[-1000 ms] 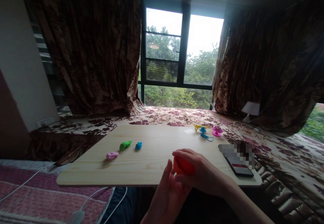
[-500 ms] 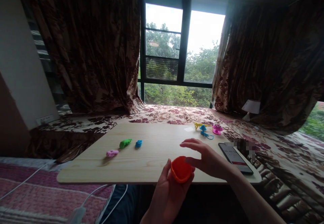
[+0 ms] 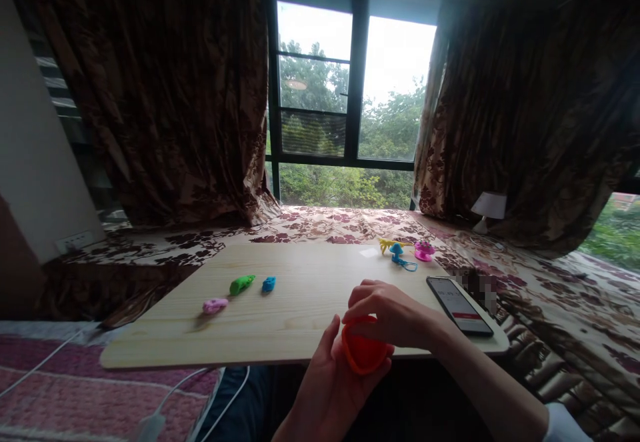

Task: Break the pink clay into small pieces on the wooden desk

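Observation:
A soft orange-red lump [image 3: 361, 352], hollowed like a small cup, rests in the palm of my left hand [image 3: 327, 382] at the near edge of the wooden board [image 3: 280, 322]. My right hand [image 3: 390, 312] bends over it from the right, its fingertips pinching the lump's upper rim. Both hands hover just in front of the board's front edge.
On the board lie a pink piece [image 3: 215, 305], a green piece [image 3: 241, 285] and a blue piece [image 3: 269, 284] at the left, small yellow, blue and pink moulds [image 3: 405, 252] at the far right, and a phone [image 3: 459, 305]. White cables [image 3: 165, 409] run at lower left.
My right hand, lifted with fingers spread half a second ago, has come back down onto the orange lump and pinches its rim. The view shifted slightly left.

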### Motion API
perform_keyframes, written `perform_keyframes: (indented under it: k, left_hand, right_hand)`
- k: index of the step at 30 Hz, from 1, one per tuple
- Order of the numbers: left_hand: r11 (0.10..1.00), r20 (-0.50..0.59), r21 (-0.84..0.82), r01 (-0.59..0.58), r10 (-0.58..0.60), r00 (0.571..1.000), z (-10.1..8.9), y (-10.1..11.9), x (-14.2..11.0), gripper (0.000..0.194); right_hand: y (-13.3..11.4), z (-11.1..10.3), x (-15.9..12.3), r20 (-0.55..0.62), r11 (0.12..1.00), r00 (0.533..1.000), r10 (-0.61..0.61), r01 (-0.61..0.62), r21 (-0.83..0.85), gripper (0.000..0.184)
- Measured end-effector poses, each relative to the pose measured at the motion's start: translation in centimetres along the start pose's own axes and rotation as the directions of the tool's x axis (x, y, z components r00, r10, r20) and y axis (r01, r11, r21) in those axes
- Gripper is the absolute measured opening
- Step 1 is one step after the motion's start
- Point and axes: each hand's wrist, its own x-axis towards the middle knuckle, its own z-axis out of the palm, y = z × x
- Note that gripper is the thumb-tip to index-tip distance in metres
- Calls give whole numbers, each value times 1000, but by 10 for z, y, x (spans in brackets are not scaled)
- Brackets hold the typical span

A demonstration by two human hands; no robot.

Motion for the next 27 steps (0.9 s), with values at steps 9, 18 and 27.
perform_keyframes:
  k: [9,18,27]
  left_hand:
    - [999,-31,39,-28,29,999,-1,-2,1,46]
    - [986,-151,166,-24,49,987,2,0,3,44]
    - [938,-168,346,-12,75,983,0,0,2,49]
  right_hand:
    - [2,-5,-3,-2,996,1000,12,-12,90,20]
    - [6,-12,-10,-52,986,991,127,-120,115,32]
    - [10,-6,-8,-11,992,998,67,-66,105,21]
